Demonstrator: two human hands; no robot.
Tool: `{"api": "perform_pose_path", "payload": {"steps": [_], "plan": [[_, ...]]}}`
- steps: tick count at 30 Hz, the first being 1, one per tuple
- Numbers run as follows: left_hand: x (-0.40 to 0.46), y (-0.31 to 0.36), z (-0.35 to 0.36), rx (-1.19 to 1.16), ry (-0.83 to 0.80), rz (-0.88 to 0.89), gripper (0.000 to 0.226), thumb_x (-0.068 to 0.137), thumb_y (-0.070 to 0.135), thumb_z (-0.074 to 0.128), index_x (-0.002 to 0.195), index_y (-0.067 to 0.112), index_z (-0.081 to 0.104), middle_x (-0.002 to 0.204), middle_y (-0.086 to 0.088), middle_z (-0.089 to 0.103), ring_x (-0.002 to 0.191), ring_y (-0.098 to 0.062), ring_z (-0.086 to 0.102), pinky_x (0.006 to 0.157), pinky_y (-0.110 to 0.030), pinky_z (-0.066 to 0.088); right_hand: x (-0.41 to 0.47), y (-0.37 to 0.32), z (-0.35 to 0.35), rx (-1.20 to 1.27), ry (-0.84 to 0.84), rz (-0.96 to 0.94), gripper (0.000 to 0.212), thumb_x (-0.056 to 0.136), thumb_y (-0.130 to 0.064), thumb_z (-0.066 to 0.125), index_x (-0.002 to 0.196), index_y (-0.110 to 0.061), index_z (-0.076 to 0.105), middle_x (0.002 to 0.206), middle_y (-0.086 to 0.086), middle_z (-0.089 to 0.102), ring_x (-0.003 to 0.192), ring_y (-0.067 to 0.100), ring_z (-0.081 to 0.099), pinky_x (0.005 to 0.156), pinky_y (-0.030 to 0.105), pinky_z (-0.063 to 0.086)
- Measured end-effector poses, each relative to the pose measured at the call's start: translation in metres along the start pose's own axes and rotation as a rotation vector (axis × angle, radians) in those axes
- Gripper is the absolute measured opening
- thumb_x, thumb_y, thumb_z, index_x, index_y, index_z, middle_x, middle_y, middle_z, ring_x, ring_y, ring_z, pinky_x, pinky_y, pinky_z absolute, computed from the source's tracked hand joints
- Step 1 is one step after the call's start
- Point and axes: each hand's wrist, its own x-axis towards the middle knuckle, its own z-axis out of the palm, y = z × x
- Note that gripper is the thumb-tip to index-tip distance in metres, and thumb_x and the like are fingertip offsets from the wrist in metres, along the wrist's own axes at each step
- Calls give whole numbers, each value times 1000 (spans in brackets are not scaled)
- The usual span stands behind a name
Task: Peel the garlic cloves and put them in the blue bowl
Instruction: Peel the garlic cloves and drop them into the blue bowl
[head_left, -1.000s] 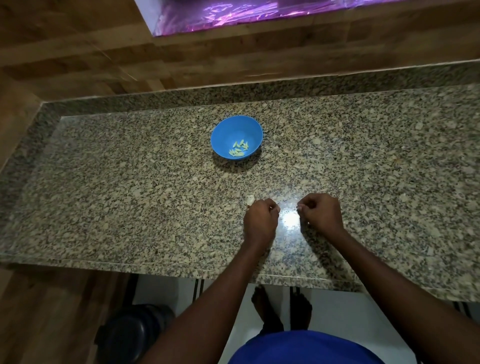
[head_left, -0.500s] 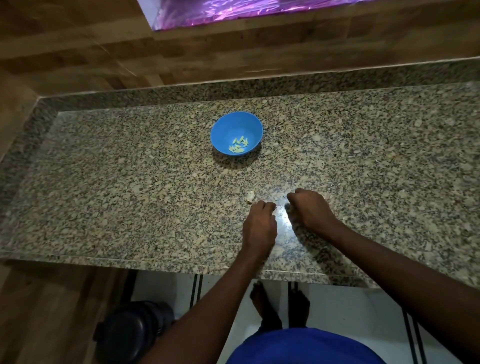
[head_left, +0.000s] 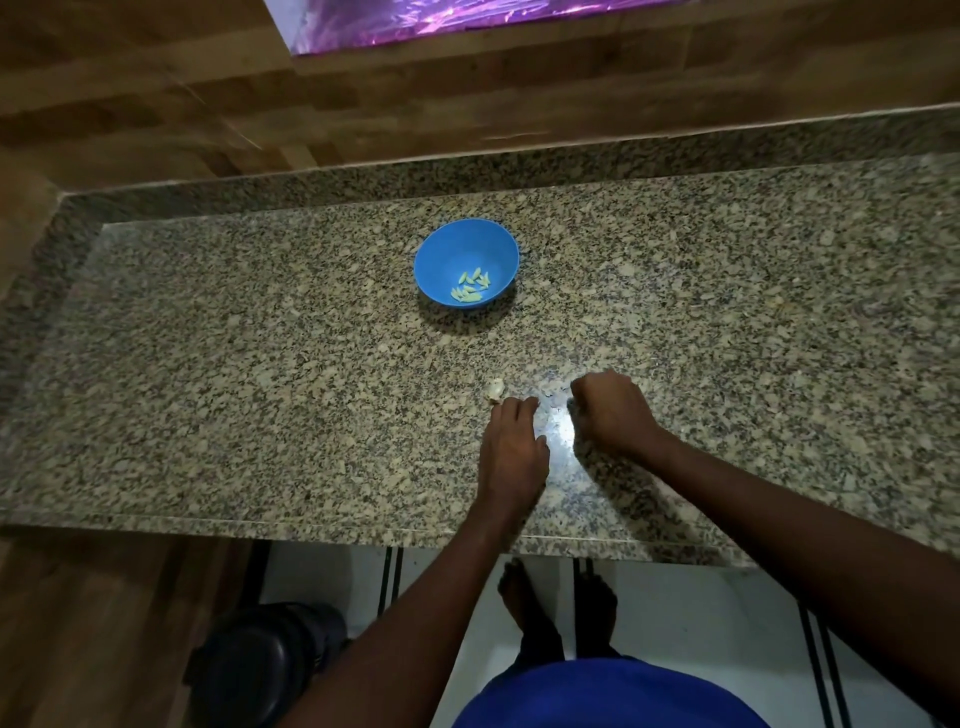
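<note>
1. We see a long speckled granite counter (head_left: 260, 415) filling most of the view, with a raised granite lip along its far edge and wood-look wall panels (head_left: 156, 104) behind it.
2. Beyond the bowl, high on the wall, a strip of shiny purple material (head_left: 467, 15) catches the light.
3. Nearer to us than the bowl, past the counter's front edge, we see a pale tiled floor (head_left: 441, 582) with dark lines, two bare feet, a blue garment and a dark rounded object (head_left: 260, 670) off to the left.
4. The blue bowl (head_left: 447, 244) stands toward the middle of the counter, with a small heap of peeled garlic cloves (head_left: 470, 286) inside it.
5. Our right hand (head_left: 613, 410) rests on the counter in front of the bowl and slightly right, its fingers curled under; we cannot tell whether they hold anything.
6. Our left hand (head_left: 511, 447) lies just beside the right one, in front of the bowl, with its fingers stretched forward, flat and close together on the granite.
7. A pale garlic clove (head_left: 495, 388) lies on the counter between the bowl and the left hand, touching or nearly touching those fingertips, at their left side.
8. Small pale scraps (head_left: 553, 389) lie between the two hands.
</note>
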Motion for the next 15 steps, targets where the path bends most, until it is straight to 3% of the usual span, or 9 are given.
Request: {"api": "perform_pose_path", "payload": {"steps": [4,8,10,12,15], "plan": [[0,0,0,-16,-4,-3,53,89,16,64,139,8,49,126,-8,51,116,-25,44,95,-40,45,5,7,0,181,-16,135,20,67,-7,71,58,-13,55,68,9,69,66,27,66,58,28,51],[1,1,-1,-11,-15,-23,54,89,16,64,140,7,49,128,-9,50,117,-26,43,97,-40,44,8,-5,-1,-75,-63,30,16,85,-15,65,74,-7,57,79,13,67,79,32,66,62,30,44],[2,0,-1,-20,-28,-24,53,89,15,64,139,8,49,128,-9,49,118,-27,43,97,-40,44,8,-13,-8,-190,-135,-71,12,91,-13,58,82,-11,51,92,14,67,90,33,65,67,31,39],[4,-2,-2,-37,-40,-32,50,90,16,64,138,9,51,126,-8,50,118,-25,43,96,-39,44,8,-14,-14,-253,-169,-138,2,92,-10,55,91,-10,56,97,15,66,94,34,65,68,32,35],[12,-2,-6,-101,-42,-83,37,90,15,67,126,12,62,118,-4,56,111,-20,48,90,-33,43,7,-6,-9,-55,-105,-89,9,89,-14,64,86,-8,68,85,12,70,83,30,67,64,29,41]]}}
